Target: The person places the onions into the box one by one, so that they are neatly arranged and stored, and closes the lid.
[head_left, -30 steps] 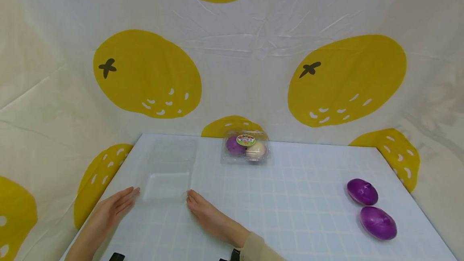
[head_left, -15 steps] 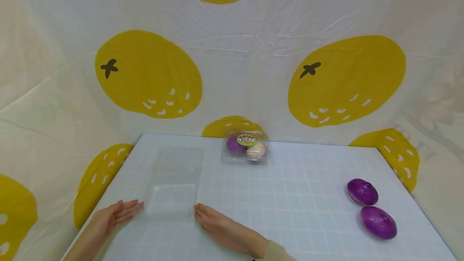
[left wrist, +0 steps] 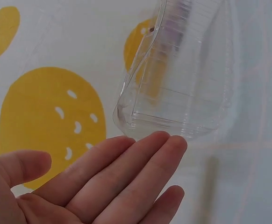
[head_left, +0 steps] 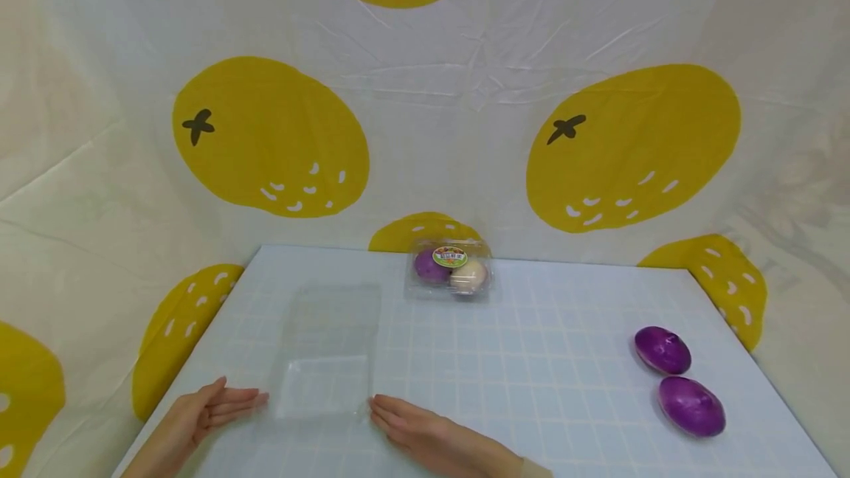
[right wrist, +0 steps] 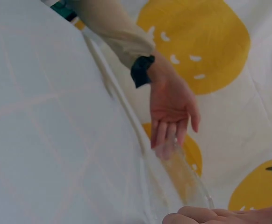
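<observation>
An open clear plastic clamshell box (head_left: 325, 389) lies on the table between my two hands, its lid folded back away from me. My left hand (head_left: 202, 415) is at its left side, fingers straight and thumb raised; in the left wrist view the fingertips (left wrist: 175, 142) are right at the box's bottom edge. At the near right corner, the fingertips of my right hand (head_left: 434, 434) touch the box with extended fingers. Only the knuckles of the right hand (right wrist: 196, 214) show in the right wrist view.
A closed clear box (head_left: 458, 290) with a label, holding a purple and a cream round piece, stands at the table's back edge. Two shiny purple onion-like pieces (head_left: 662, 350) lie at the right. A fruit-print cloth (head_left: 451, 146) hangs behind the table.
The open clamshell box has slid toward me and slightly right, both hands moving along with it. The labelled box and purple pieces have stayed in place.
</observation>
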Demonstrator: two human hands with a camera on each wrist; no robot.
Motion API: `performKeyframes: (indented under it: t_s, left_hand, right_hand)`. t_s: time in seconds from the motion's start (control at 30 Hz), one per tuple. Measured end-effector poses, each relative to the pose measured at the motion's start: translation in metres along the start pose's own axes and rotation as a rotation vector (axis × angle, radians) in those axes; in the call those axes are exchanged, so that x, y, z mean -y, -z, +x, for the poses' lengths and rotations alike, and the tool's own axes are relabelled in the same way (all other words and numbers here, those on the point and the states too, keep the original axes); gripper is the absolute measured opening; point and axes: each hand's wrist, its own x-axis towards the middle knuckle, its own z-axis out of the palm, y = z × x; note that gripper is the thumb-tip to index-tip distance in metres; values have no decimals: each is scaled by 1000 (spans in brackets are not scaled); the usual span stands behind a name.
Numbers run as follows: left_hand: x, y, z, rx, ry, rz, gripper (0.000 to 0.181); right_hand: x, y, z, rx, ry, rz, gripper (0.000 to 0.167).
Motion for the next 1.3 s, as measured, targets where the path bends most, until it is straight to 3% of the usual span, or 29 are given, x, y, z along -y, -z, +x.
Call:
performKeyframes:
  t_s: [0.27, 0.5, 0.63, 0.67, 0.73, 0.87, 0.9, 1.1, 1.3]
  left_hand:
    - [-2, -17, 3, -42, 87, 116, 62]
    - [-2, -35, 8, -42, 130, 206, 64]
    - [-1, -48, 13, -51, 161, 282, 67]
    - [-1, -51, 14, -46, 161, 301, 67]
    - [-1, -57, 18, -36, 162, 324, 66]
    - [-1, -70, 24, -9, 148, 337, 64]
    - [-1, -73, 26, -8, 152, 332, 64]
    - [1, -98, 34, -54, 224, 317, 64]
    - [5, -116, 44, -52, 229, 293, 62]
  right_hand:
    - [2, -1, -28, 55, -48, 6, 63]
    - [-1, 3, -50, 32, -102, 90, 63]
    - [-2, 7, -64, 108, -60, -18, 58]
    - [-2, 7, -67, 145, -33, -211, 58]
    - [-4, 11, -74, 204, 17, -318, 60]
    - [-11, 20, -87, 252, 78, -416, 68]
    - [-13, 23, -90, 253, 62, -266, 70]
    - [-19, 36, -113, 220, 61, -341, 75]
    - [-19, 38, -131, 166, 52, -262, 73]
